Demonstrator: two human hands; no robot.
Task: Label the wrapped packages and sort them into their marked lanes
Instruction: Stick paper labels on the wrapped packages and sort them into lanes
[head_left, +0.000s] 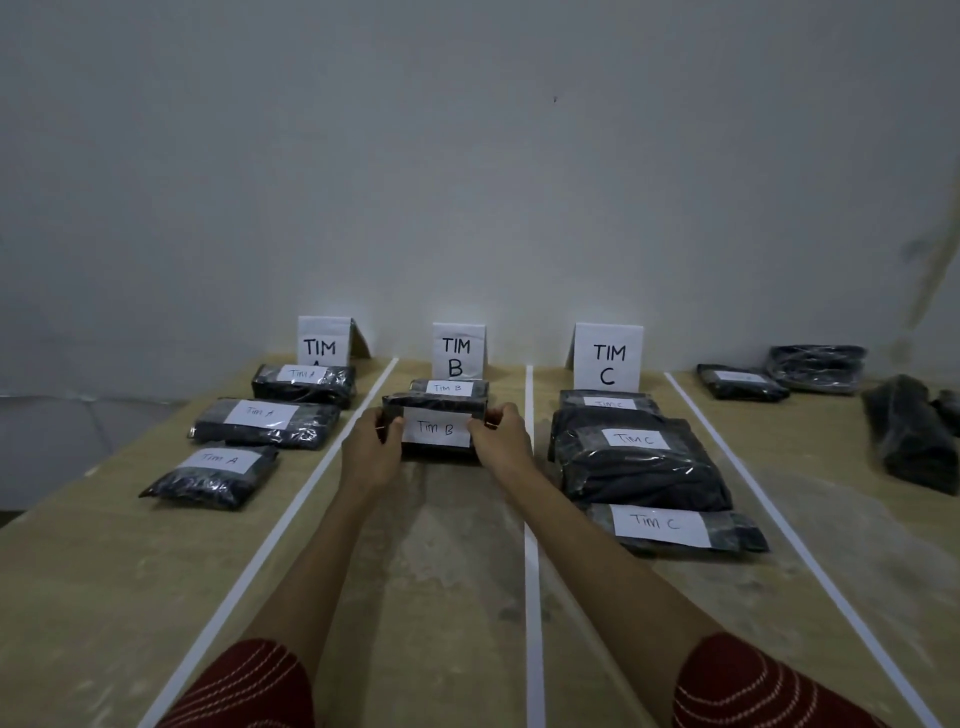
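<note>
A black wrapped package labelled "TIM B" (435, 429) sits in the middle lane, gripped at its left end by my left hand (371, 447) and at its right end by my right hand (501, 439). Behind it lies another "TIM B" package (449, 387), in front of the TIM B sign (457, 353). The left lane holds three "TIM A" packages (267, 422) below the TIM A sign (322, 343). The right lane holds three "TIM C" packages (636, 457) before the TIM C sign (608, 358).
White tape lines (531, 545) divide the wooden table (104, 571) into lanes. Several more black packages (740, 382) lie at the far right, beyond the last tape line; one large bundle (909, 436) lies near the right edge. A grey wall stands behind the signs.
</note>
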